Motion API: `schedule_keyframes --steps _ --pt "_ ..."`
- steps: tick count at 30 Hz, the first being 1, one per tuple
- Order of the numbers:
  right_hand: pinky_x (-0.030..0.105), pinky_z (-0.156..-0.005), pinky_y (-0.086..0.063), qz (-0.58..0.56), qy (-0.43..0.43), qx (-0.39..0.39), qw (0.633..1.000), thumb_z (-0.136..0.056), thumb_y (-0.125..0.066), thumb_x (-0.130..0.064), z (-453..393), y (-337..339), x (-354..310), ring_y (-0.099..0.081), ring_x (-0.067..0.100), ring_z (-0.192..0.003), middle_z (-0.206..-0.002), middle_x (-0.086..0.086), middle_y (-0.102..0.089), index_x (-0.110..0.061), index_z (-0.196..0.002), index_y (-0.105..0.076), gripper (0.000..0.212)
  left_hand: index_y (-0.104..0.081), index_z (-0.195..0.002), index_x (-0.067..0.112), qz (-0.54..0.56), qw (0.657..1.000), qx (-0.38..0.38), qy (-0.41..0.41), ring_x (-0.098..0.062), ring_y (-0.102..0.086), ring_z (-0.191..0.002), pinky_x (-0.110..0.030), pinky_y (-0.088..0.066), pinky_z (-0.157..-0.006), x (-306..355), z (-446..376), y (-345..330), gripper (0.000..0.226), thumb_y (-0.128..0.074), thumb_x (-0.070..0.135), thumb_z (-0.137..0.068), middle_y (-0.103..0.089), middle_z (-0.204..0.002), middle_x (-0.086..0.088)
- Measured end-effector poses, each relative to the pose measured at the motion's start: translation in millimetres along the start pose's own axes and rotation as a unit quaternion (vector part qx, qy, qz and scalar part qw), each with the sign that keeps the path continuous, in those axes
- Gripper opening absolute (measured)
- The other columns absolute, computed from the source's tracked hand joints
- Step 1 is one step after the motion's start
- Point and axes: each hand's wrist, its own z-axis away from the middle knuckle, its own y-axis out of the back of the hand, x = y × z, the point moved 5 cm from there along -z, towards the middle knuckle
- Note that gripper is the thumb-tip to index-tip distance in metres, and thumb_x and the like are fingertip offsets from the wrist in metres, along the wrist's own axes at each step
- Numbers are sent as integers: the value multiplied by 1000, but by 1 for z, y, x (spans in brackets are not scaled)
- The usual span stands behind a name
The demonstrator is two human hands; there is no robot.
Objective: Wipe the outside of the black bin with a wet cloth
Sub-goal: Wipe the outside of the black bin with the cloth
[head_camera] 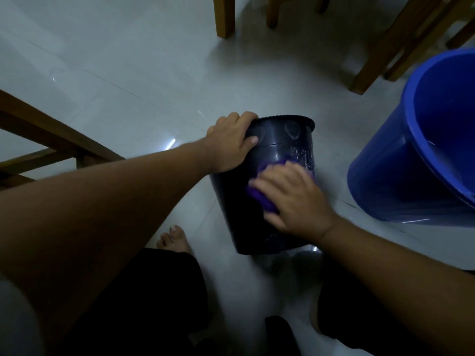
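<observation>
Worn items, as seen from above:
- The left hand (231,146) and the right hand (295,199) are both showing bare, with the forearms running uncovered to the elbows.
- One pale grey blurred cloth patch (12,319) is sitting at eight o'clock; sleeve or shirt, unclear.
- One pair of black loose cloth trousers (154,291) is covering both knees at six o'clock.
- One bare left foot (176,240) is peeking out at twelve o'clock of the left knee, its toenails looking dark.

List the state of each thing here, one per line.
Dark bin: tipped, mouth away from the person, wet streaks on its side.
Purple cloth: bunched, pressed against the bin's side.
Left hand: grips the bin's rim.
Right hand: presses the cloth, fingers flat.
Blue bucket: standing, uncovered, seemingly some water inside.
</observation>
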Motion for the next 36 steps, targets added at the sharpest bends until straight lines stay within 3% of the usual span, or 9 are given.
schedule_keyframes --steps 4,9,12,15,17,21,27,33,36 --pt "46 -113 -28 -93 -174 63 978 -88 -53 -38 -31 21 30 -39 29 -130 -138 11 -50 -14 -139 -51 57 -34 -134 20 -7 999 -32 -25 -39 -45 -112 -51 -38 -97 -8 4 1 55 -38 46 -87 -48 -124 -15" --pt "48 -115 -21 -63 -39 8 997 -78 -59 -45 20 5 -18 -40 31 -131 -139 10 -49 -16 -142 -50 71 -35 -134 14 -11 999 -44 -20 -38 -41 -115 -50 -36 -100 -27 13 6 52 -42 38 -88 -46 -128 -17" --pt "50 -116 -23 -64 -11 20 998 -75 -62 -46 31 -2 -28 -43 31 -131 -138 11 -51 -15 -142 -49 75 -38 -135 14 9 1000 1 -23 -37 -40 -120 -49 -34 -103 -5 13 8 51 -42 27 -86 -46 -132 -16" --pt "50 -116 -23 -41 39 13 998 -74 -60 -45 27 -5 -27 -42 31 -129 -138 10 -46 -15 -142 -45 76 -43 -131 22 17 998 41 35 -34 -42 -120 -47 -31 -100 11 7 3 41 -42 35 -91 -50 -130 -10" --pt "52 -116 -23 -27 13 21 999 -76 -57 -44 5 -3 -19 -41 32 -128 -137 11 -43 -13 -140 -47 71 -46 -125 23 -1 998 47 39 -34 -44 -115 -46 -32 -94 9 4 2 35 -43 35 -93 -53 -125 -9" --pt "59 -112 -30 -68 -170 58 981 -85 -58 -34 -39 12 6 -43 35 -125 -131 16 -51 -8 -137 -53 59 -48 -119 24 34 999 23 23 -32 -44 -113 -45 -33 -92 0 -1 6 28 -43 29 -92 -55 -123 -6" --pt "53 -115 -24 -41 19 3 999 -73 -58 -46 25 -7 -33 -44 32 -128 -133 11 -54 -15 -140 -51 74 -47 -118 19 26 1000 10 -3 -34 -44 -110 -45 -33 -92 -8 2 4 27 -42 28 -93 -55 -121 -10" --pt "51 -114 -28 -58 -183 56 980 -79 -60 -33 -33 7 0 -38 31 -124 -130 14 -51 -11 -137 -53 62 -47 -120 18 13 1000 3 1 -39 -46 -108 -48 -38 -92 -8 0 4 34 -39 31 -89 -55 -118 -15" --pt "54 -115 -23 -59 -96 48 993 -76 -59 -37 -2 -1 -16 -40 34 -125 -131 14 -50 -11 -138 -52 68 -47 -122 18 -7 999 19 32 -39 -43 -111 -46 -34 -90 -4 -1 3 32 -43 27 -92 -53 -121 -15"
